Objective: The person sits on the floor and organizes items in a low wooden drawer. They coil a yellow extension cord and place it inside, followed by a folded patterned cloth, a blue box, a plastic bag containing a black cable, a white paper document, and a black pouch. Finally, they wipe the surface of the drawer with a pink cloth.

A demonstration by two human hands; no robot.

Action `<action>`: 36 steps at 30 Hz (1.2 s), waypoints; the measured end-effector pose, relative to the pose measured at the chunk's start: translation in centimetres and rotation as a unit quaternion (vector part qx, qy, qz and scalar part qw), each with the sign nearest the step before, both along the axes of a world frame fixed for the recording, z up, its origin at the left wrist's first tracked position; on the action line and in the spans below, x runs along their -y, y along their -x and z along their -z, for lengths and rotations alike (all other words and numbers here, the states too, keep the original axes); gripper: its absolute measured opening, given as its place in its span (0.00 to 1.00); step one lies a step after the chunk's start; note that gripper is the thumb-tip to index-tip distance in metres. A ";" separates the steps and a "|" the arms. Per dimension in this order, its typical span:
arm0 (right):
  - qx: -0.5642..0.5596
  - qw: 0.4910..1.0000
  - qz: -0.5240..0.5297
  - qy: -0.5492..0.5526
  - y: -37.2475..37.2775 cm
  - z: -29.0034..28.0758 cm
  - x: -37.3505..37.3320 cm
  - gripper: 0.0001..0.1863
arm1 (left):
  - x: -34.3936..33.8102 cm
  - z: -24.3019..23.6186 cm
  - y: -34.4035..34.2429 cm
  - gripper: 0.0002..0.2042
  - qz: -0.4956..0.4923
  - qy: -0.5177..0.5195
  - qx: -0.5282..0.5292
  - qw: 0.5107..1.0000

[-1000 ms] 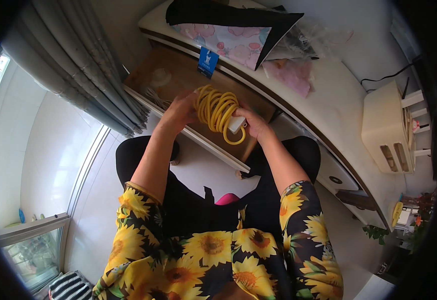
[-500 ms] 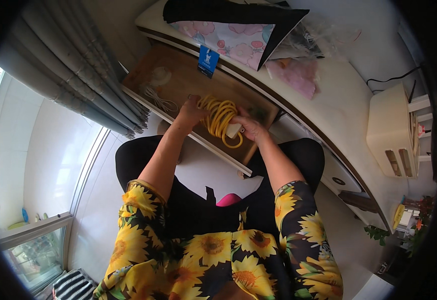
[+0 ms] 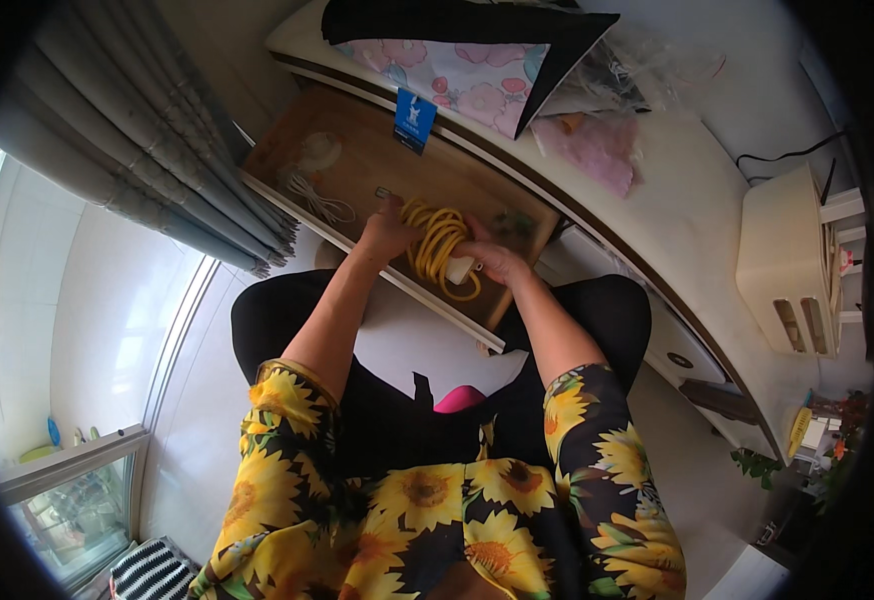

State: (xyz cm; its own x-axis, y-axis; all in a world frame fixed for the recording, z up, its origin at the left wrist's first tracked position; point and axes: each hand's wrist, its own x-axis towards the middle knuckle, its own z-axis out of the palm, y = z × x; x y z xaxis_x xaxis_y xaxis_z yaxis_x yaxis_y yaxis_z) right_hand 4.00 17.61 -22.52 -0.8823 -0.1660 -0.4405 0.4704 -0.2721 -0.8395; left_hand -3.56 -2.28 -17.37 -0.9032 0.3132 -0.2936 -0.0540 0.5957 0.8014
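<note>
Head view: I see the left hand curled round the near-left loops of a coiled yellow cord, at the drawer; bottom contact I can't tell. It looks springy, moderately heavy, best gripped across all loops. Its white block sits beside the right hand, which clasps the coil's right side.

Count: 2 hands, 1 yellow cable coil, 1 white cord bundle, 1 drawer, 1 blue card, 1 cream box.
</note>
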 end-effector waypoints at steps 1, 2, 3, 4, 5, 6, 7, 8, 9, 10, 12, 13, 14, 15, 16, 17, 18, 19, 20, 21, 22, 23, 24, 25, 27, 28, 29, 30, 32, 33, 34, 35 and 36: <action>-0.004 1.000 0.000 -0.012 -0.1 -0.1 0.0 0.43 | 0.0 0.1 0.0 0.36 0.013 0.010 -0.010 1.000; -0.010 1.000 -0.002 -0.023 -0.1 -0.5 0.2 0.43 | 0.2 1.0 0.3 0.37 0.029 0.016 -0.023 0.999; -0.015 0.999 -0.006 -0.034 -0.1 -0.7 0.4 0.44 | 0.6 2.5 0.7 0.37 0.044 0.023 -0.036 0.998; -0.017 0.999 -0.014 -0.039 -0.1 -0.9 0.7 0.44 | 1.0 3.9 1.1 0.37 0.059 0.031 -0.049 0.997; -0.016 0.999 -0.018 -0.046 -0.1 -0.8 0.5 0.44 | 1.0 5.1 1.2 0.37 0.070 0.031 -0.064 0.995; -0.017 0.998 -0.023 -0.051 -0.1 -0.7 0.4 0.44 | 1.1 5.7 1.3 0.37 0.080 0.033 -0.080 0.993; -0.029 0.997 -0.031 -0.061 0.0 -0.6 0.4 0.43 | 1.2 6.3 1.4 0.37 0.089 0.035 -0.097 0.991; -0.039 0.996 -0.036 -0.072 -0.1 -0.2 0.1 0.43 | 0.9 5.8 1.3 0.37 0.101 0.047 -0.097 0.989; -0.050 0.994 -0.042 -0.083 -0.1 0.2 -0.1 0.43 | 0.7 5.4 1.3 0.37 0.113 0.059 -0.096 0.987; -0.059 0.992 -0.042 -0.099 -0.2 0.5 -0.2 0.43 | 0.5 4.9 1.2 0.37 0.124 0.070 -0.096 0.985; -0.080 0.988 -0.044 -0.128 -0.3 0.5 -0.1 0.44 | 0.3 3.5 0.8 0.37 0.125 0.095 -0.087 0.984; -0.072 0.984 -0.057 -0.151 -0.4 0.5 -0.2 0.44 | 0.1 2.9 0.6 0.38 0.125 0.107 -0.082 0.983; -0.066 0.980 -0.073 -0.172 -0.4 -0.5 0.0 0.44 | 0.2 2.5 0.4 0.37 0.119 0.110 -0.071 0.984; -0.059 0.975 -0.089 -0.194 -0.4 -1.2 0.2 0.45 | 0.3 2.1 0.2 0.37 0.114 0.113 -0.060 0.985; -0.068 0.973 -0.090 -0.201 -0.5 -1.4 0.4 0.45 | 0.4 1.8 0.1 0.37 0.109 0.116 -0.049 0.986; -0.077 0.971 -0.091 -0.208 -0.6 -1.7 0.5 0.45 | 0.3 1.7 0.0 0.37 0.111 0.121 -0.056 0.985; -0.087 0.968 -0.091 -0.215 -0.7 -2.1 0.7 0.45 | 0.3 1.5 0.0 0.36 0.113 0.126 -0.062 0.984; -0.066 0.962 -0.108 -0.240 -0.7 -2.5 0.6 0.44 | 0.3 1.4 -0.1 0.36 0.115 0.130 -0.069 0.982; -0.044 0.955 -0.123 -0.266 -0.7 -3.6 0.4 0.44 | 0.1 0.9 -0.2 0.35 0.123 0.131 -0.075 0.981; -0.022 0.947 -0.138 -0.291 -0.7 -4.3 0.3 0.44 | -0.1 0.4 -0.3 0.34 0.130 0.132 -0.082 0.979; -0.068 0.940 -0.149 -0.299 -0.8 -3.8 0.1 0.44 | -0.2 0.0 -0.5 0.33 0.137 0.133 -0.089 0.978; -0.116 0.930 -0.156 -0.311 -0.8 -3.3 -0.6 0.44 | -0.5 -0.1 -0.5 0.32 0.150 0.134 -0.111 0.973; -0.162 0.918 -0.165 -0.322 -0.8 -2.8 -1.1 0.45 | -0.7 0.1 -0.4 0.31 0.163 0.135 -0.132 0.968; -0.202 0.891 -0.151 -0.379 -1.2 -2.3 -1.3 0.45 | -0.8 0.4 -0.3 0.30 0.176 0.136 -0.154 0.963; -0.275 0.821 -0.122 -0.485 -1.9 -2.3 -0.8 0.47 | -1.0 0.6 -0.5 0.27 0.182 0.128 -0.165 0.961; -0.234 0.802 -0.153 -0.528 -1.8 -2.4 -0.9 0.47 | -1.1 0.6 -0.6 0.26 0.185 0.123 -0.171 0.960; -0.192 0.781 -0.185 -0.565 -1.6 -3.6 -0.5 0.48 | -1.1 0.1 -0.9 0.25 0.186 0.128 -0.165 0.960; -0.146 0.755 -0.214 -0.602 -1.6 -4.9 -0.3 0.48 | -1.1 -0.9 -1.3 0.25 0.189 0.131 -0.160 0.960; -0.146 0.740 -0.191 -0.628 -2.1 -6.0 -0.1 0.48 | -1.4 -1.9 -1.9 0.24 0.184 0.133 -0.163 0.960; -0.149 0.717 -0.190 -0.654 -2.3 -5.6 -0.4 0.47 | -1.6 -2.2 -2.1 0.23 0.177 0.131 -0.172 0.960; -0.152 0.693 -0.190 -0.679 -2.5 -5.4 -0.7 0.46 | -1.7 -2.5 -2.3 0.23 0.169 0.130 -0.180 0.960; -0.156 0.692 -0.194 -0.677 -2.6 -5.8 -0.8 0.44 | -1.8 -2.7 -2.3 0.22 0.164 0.151 -0.167 0.960; -0.160 0.692 -0.198 -0.676 -2.7 -6.1 -0.9 0.43 | -1.8 -2.8 -2.3 0.22 0.158 0.172 -0.154 0.960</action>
State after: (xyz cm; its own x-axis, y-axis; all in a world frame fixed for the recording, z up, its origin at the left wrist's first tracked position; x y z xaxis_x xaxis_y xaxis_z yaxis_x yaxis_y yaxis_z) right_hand 6.72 18.55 -16.40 -0.9737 -0.0494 -0.2224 0.0150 0.9602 -0.2790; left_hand -1.31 -0.48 -14.61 -0.8394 0.5185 -0.1629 0.3813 0.7755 0.5033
